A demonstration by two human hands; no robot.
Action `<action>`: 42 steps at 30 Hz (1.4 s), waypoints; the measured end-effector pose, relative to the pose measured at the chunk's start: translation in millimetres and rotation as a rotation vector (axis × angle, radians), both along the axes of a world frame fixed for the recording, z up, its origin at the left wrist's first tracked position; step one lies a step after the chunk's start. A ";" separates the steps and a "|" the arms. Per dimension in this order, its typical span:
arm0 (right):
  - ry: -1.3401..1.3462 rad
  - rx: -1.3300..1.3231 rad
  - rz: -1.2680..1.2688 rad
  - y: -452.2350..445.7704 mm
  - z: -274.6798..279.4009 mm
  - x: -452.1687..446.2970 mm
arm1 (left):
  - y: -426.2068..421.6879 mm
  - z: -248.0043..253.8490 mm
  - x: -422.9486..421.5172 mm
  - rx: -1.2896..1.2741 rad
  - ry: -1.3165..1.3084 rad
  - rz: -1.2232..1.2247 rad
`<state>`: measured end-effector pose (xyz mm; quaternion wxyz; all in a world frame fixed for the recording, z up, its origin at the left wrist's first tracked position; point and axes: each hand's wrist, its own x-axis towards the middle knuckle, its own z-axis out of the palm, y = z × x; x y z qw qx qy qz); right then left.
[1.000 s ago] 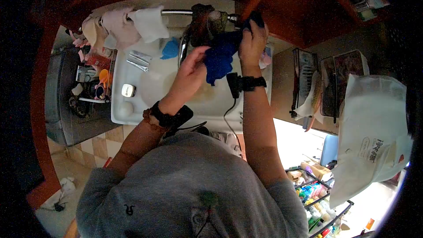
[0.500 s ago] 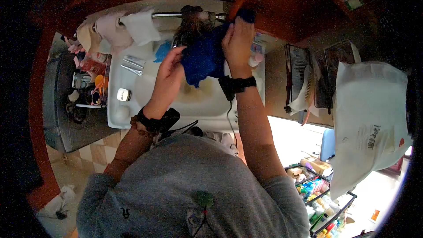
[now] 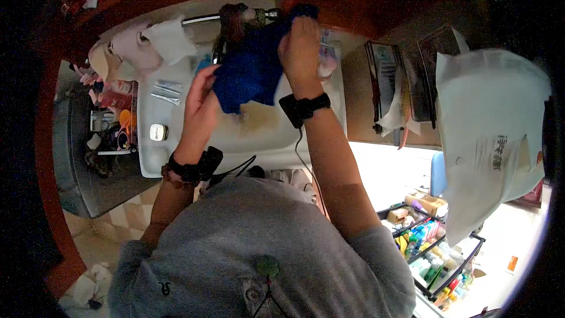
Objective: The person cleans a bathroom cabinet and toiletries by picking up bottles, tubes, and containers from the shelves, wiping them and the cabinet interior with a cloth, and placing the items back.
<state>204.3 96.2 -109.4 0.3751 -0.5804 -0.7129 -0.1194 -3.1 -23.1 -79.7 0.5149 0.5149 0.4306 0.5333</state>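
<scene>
A dark blue cloth is stretched between my two hands above the white sink. My left hand grips its left edge, with the fingertips partly behind the fabric. Higher up, my right hand is closed on the cloth's right side, and a bunched end pokes out above the fingers. The cloth hides part of the faucet. Behind it, a dark cloth hangs on the metal rail. A black band is on each wrist.
Pale cloths hang at the rail's left. On the sink's left rim lie silvery tubes and a small white-lidded jar. A rack with combs and a large white bag are on the right. A shelf of bottles stands lower right.
The blue cloth and both hands have shifted left in the view, and the cloth looks more spread out. The surroundings have also shifted as the camera turned.
</scene>
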 end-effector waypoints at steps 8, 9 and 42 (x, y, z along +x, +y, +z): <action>0.678 -0.464 0.376 -114.9 25.8 -28.2 | 4.3 -47.4 -22.1 -0.218 -0.373 0.070; 0.674 -0.448 0.426 -120.7 14.0 -42.1 | 24.9 -80.8 -21.7 -0.401 -0.629 0.087; -0.266 -0.506 -0.115 -143.5 -101.6 120.5 | -99.9 -168.2 -101.9 -0.391 0.746 0.033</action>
